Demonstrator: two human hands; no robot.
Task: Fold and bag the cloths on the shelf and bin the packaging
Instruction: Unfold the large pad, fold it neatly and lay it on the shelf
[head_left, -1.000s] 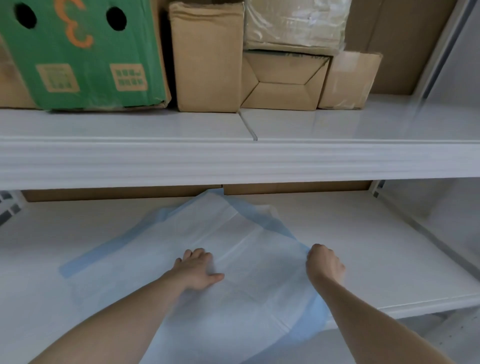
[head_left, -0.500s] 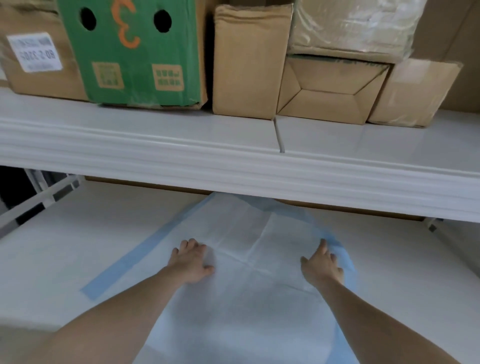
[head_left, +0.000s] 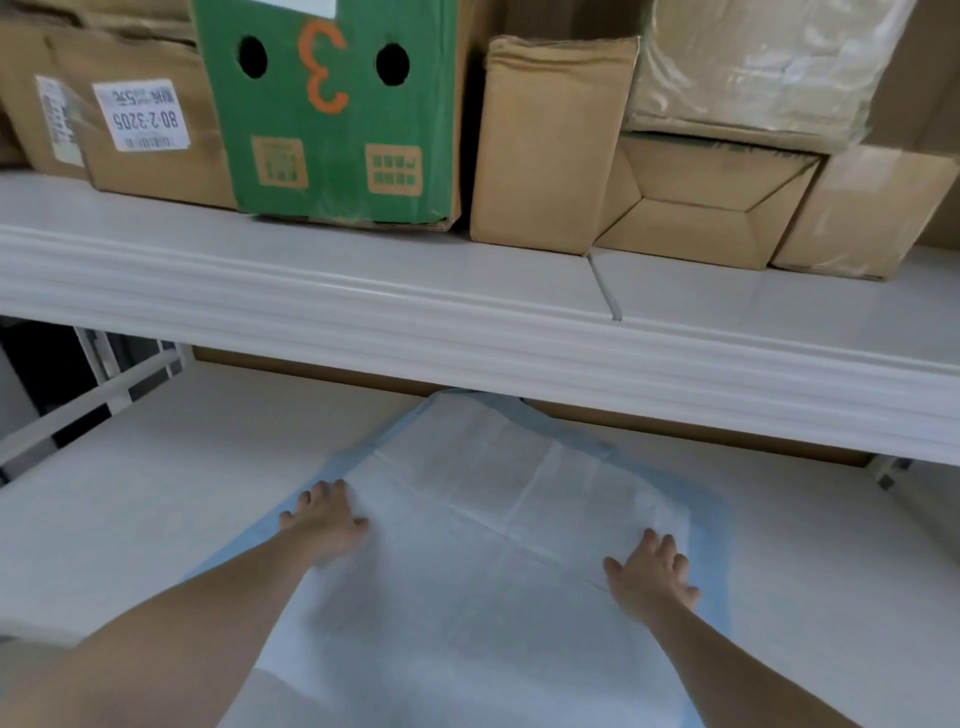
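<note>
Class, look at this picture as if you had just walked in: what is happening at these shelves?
A person is working on a white cloth with blue edging spread out on the lower shelf. Both hands lie flat on it with straight fingers: the left hand near its left edge, the right hand near its right edge. The cloth shows fold creases but lies open, not yet folded. Cardboard boxes, one of them a green box, stand on the upper shelf.

Storeroom: white metal shelving (head_left: 467, 332) stacked with cardboard boxes (head_left: 550, 150).
</note>
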